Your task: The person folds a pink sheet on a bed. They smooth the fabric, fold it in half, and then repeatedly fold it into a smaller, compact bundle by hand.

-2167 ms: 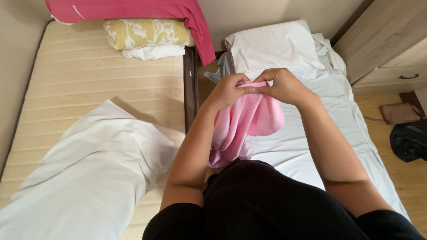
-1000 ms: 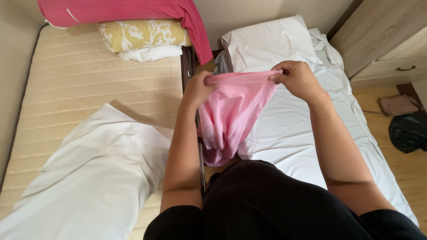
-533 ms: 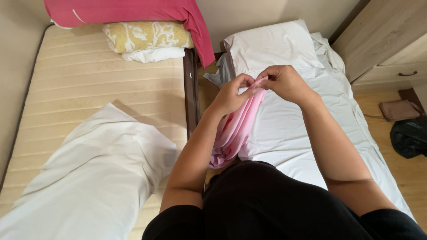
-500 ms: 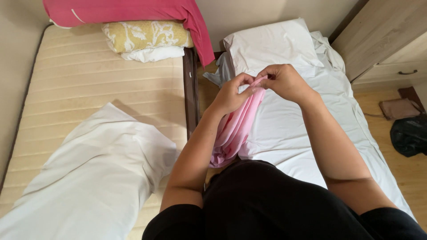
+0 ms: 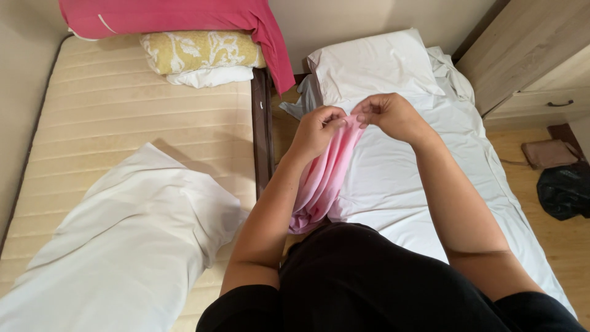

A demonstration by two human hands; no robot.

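No packages, labels, signs, screens.

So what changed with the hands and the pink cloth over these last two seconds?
A second ago both hands stretched the pink cloth wide. The left hand and right hand have since come together, each keeping its grip, so it hangs bunched. The white sheet and pillows stayed put.

**Soft cloth, matt all over**

The pink garment (image 5: 322, 178) pinched between both hands is thin, smooth, matt cloth. Right of the hands lies a smooth white cotton-like sheet (image 5: 393, 178); left, a ribbed, quilted cream mattress (image 5: 123, 123). Far right, matt wood-grain cabinet (image 5: 522, 55).
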